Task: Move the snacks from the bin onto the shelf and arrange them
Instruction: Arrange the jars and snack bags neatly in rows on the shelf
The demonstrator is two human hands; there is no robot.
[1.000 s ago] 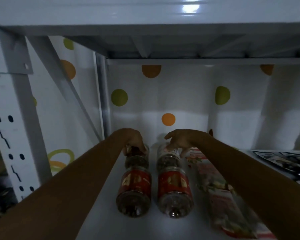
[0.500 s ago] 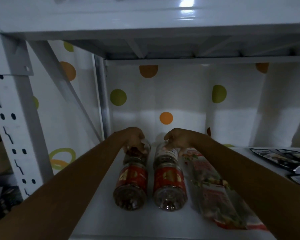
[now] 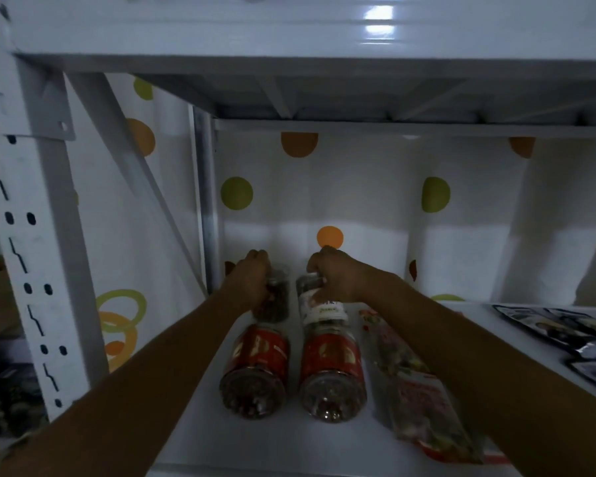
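Note:
Two clear snack jars with red labels lie on their sides on the white shelf, the left front jar beside the right front jar. Behind them lie two more jars. My left hand grips the back left jar, which shows dark contents. My right hand grips the back right jar, which has a white label. A long red snack bag lies to the right of the jars, partly under my right forearm. The bin is out of view.
Dark foil packets lie at the shelf's right. A white perforated upright and a diagonal brace stand at the left. The shelf above hangs low overhead. A dotted white sheet covers the back.
Both hands have reached a little deeper into the shelf, pushing the two back jars toward the rear wall. The front jars and the bag lie as before.

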